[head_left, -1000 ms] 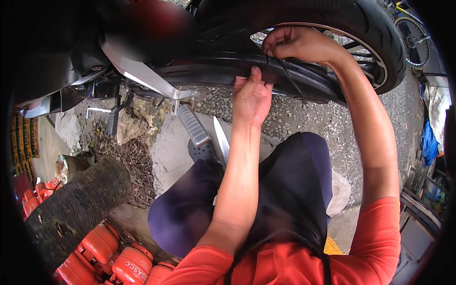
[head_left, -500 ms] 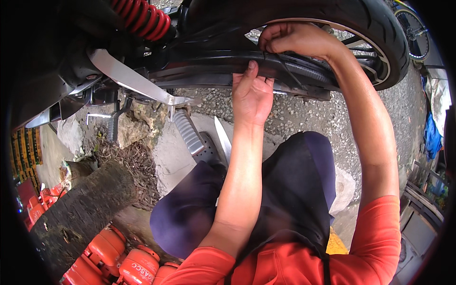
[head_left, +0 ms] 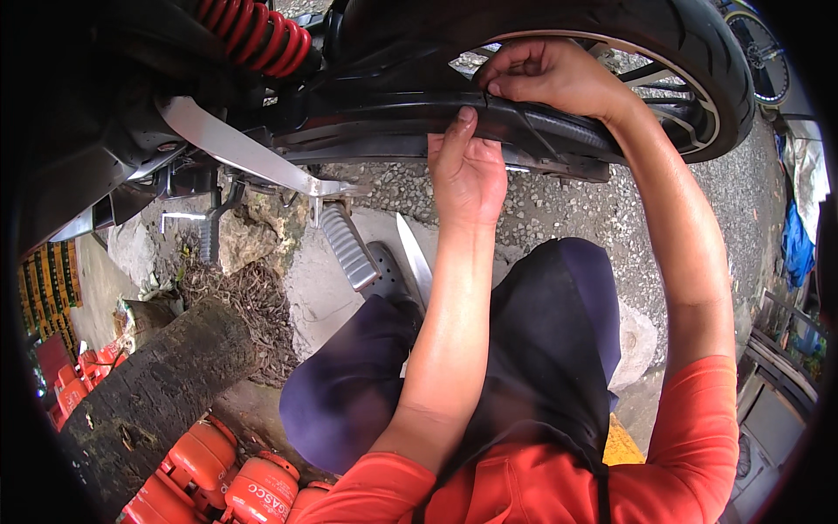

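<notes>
A long black chain cover [head_left: 375, 122] runs along the motorcycle beside its rear wheel [head_left: 711, 79]. My left hand [head_left: 467, 170] grips the cover's lower edge, the thumb pressed on its face and the other fingers curled under it, partly hidden. Above it, my right hand [head_left: 546, 74] is closed in a pinch at the cover's upper edge, in front of the wheel spokes. A short, thin dark strand shows under its fingertips; what exactly they hold is too small to make out.
Left of my hands are a silver bracket [head_left: 236, 153], a ribbed footrest [head_left: 347, 244] and a red spring [head_left: 262, 35]. A pointed silver blade-like piece [head_left: 414, 258] lies by my shoe. A log [head_left: 157, 393] and orange gas cylinders [head_left: 262, 489] stand lower left.
My right hand has tilted slightly and its fingers have shifted a little at the cover's upper edge. My left hand keeps its grip on the cover. The view has shifted slightly.
</notes>
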Demonstrator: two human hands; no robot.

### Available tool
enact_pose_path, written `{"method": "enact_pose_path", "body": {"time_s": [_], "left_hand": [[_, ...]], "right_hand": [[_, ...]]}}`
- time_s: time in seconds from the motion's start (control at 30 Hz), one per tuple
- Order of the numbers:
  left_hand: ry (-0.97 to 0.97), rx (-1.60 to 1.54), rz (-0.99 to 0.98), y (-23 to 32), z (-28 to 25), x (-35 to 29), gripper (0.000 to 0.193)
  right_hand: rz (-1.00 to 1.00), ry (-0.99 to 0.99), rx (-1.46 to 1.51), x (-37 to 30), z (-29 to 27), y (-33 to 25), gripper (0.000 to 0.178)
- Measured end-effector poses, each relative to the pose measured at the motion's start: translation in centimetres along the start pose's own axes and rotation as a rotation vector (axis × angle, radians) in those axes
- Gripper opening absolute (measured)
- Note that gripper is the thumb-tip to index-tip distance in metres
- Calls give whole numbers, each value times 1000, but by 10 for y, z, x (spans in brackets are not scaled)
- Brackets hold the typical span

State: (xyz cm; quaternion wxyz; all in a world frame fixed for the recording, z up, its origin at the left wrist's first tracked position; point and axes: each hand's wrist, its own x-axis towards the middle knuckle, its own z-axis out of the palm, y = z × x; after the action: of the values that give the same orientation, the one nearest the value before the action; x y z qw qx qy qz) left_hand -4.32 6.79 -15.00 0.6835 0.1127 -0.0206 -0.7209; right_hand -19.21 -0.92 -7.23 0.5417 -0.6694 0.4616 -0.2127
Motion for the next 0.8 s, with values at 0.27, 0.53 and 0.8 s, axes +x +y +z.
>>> {"method": "enact_pose_path", "body": {"time_s": [0.27, 0.53, 0.8], "left_hand": [[-25, 92, 34, -1, 2, -6, 32], [-10, 106, 18, -1, 0, -8, 26], [-27, 130, 47, -2, 2, -8, 26]], "right_hand": [[43, -14, -181, 0, 2, -12, 21], [29, 48, -137, -4, 3, -9, 21], [22, 10, -179, -3, 3, -9, 20]]}}
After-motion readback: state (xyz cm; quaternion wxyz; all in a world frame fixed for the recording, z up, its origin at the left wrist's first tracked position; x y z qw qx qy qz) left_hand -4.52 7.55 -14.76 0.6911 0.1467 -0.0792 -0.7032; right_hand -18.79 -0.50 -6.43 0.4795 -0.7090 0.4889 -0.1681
